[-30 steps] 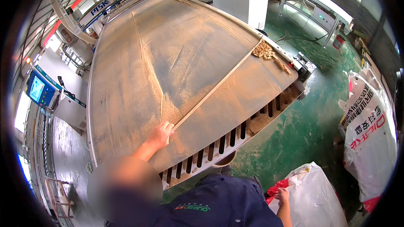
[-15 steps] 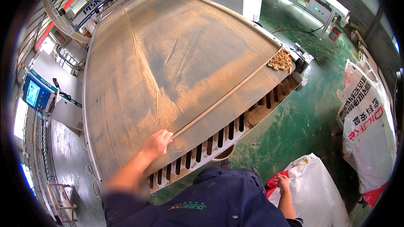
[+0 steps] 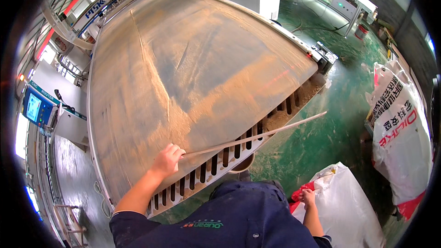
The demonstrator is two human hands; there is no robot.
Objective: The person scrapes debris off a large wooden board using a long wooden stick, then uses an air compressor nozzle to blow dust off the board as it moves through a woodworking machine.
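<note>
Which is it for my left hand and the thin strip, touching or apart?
Touching: the head view shows the left hand gripping the near end of the thin strip, with no gap between.

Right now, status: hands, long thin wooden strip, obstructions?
Left hand gripping thin wooden strip at near end. Right hand holding white plastic sack by red edge. Strip extends beyond dusty grey tabletop; nothing visibly blocking it.

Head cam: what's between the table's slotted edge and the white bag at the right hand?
Green floor, in the head view, with the far end of the thin strip jutting out above it.
</note>
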